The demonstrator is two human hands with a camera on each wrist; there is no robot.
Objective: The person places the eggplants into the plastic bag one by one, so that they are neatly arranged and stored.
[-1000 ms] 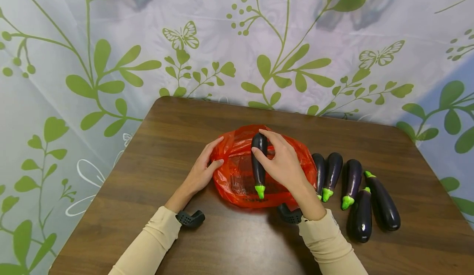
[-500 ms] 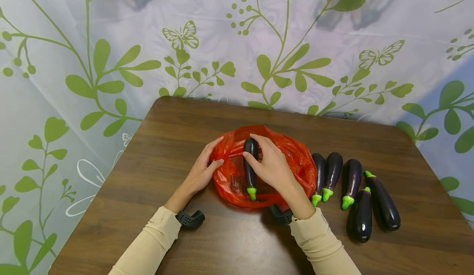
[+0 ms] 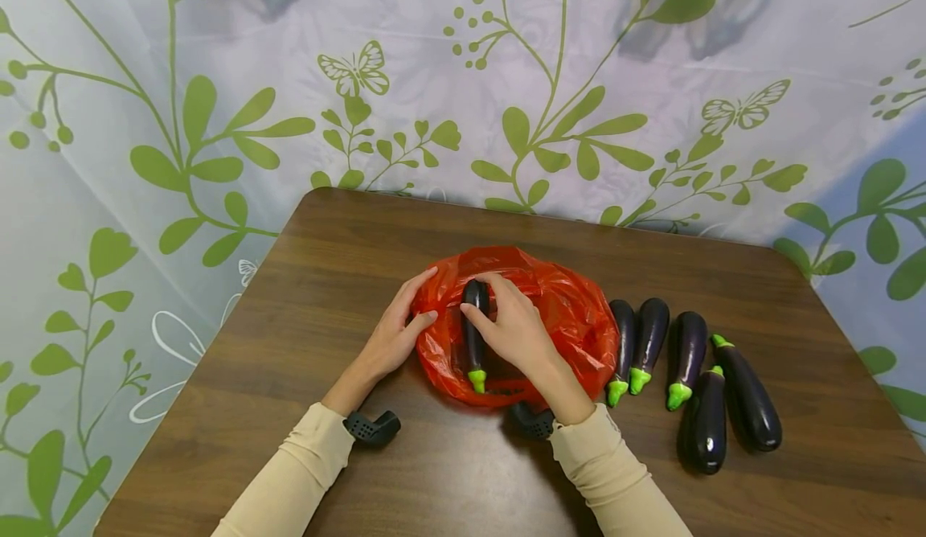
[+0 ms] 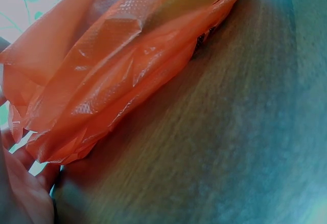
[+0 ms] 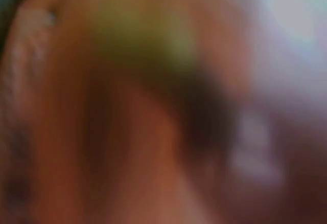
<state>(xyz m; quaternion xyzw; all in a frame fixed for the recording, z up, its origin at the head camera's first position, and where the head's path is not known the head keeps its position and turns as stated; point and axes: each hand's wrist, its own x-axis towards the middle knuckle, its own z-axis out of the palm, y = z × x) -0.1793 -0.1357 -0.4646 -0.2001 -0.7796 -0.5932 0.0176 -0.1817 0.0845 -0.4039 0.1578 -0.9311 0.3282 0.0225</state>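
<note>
From my end, right hand (image 3: 517,328) has an eggplant (image 3: 474,340): thumb and fingers curled round its upper part, only partly spread, firm-looking hold. Eggplant is on the left of that hand, green stem end toward the person, within the outline of the bag's open mouth; how deep it sits, I can't tell. Bag (image 3: 579,332) is red, thin, crinkled, spread beneath and around the right hand.

Left hand (image 3: 391,332) is at the bag's left side, thumb well apart from the fingers, touching the plastic, not clenched. My left wrist view shows fingers against the bag's edge; right wrist view is too blurred to read, just green and dark patches.

Right of the right hand I count five more eggplants (image 3: 687,356) on the table (image 3: 427,473), the nearest just beside the bag. Dark wrist mounts (image 3: 372,427) below both hands, beige sleeves (image 3: 289,477) behind. Leafy backdrop (image 3: 405,79) beyond the hands.
</note>
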